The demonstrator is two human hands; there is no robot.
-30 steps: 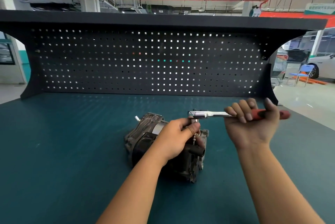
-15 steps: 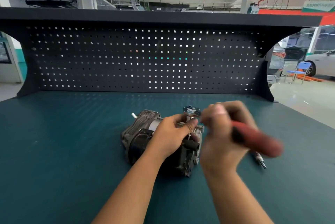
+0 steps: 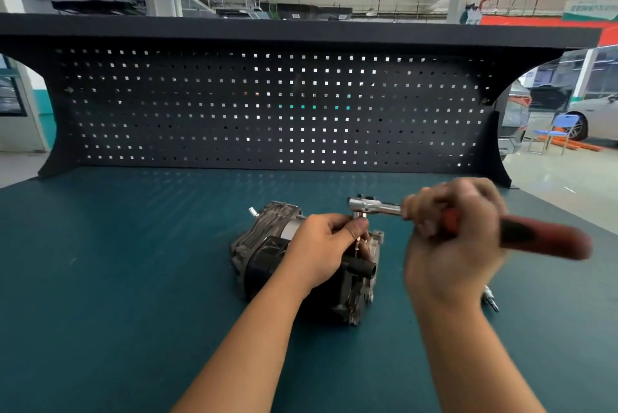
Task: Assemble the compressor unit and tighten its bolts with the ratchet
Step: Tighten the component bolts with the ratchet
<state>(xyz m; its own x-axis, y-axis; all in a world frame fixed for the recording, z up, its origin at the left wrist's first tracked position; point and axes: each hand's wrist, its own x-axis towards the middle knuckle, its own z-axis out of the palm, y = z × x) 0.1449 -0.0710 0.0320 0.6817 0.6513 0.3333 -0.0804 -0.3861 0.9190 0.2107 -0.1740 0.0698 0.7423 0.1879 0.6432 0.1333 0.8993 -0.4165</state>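
A dark pegboard (image 3: 267, 111) with rows of small square holes stands along the far edge of a teal workbench (image 3: 117, 279), under a dark shelf that spans the top of the board. On the bench, a little right of the middle, lies the compressor (image 3: 264, 245), a grey and black metal unit resting on its side, with a ribbed grey casing at its far left end and a short black port sticking out toward the right. The left hand (image 3: 326, 245) rests on top of the compressor, its fingers curled in narrow around a thin bolt (image 3: 358, 243) that stands upright at the unit's right end. The right hand (image 3: 451, 232), blurred, is wrapped tight around the ratchet (image 3: 374, 205), whose red handle sticks out to the right past the hand while its shiny metal head sits just above the left thumb and forefinger, over the bolt. Whether the head is seated on the bolt cannot be told. A small silvery part (image 3: 491, 299) lies on the bench just right of the right wrist, partly hidden by it.
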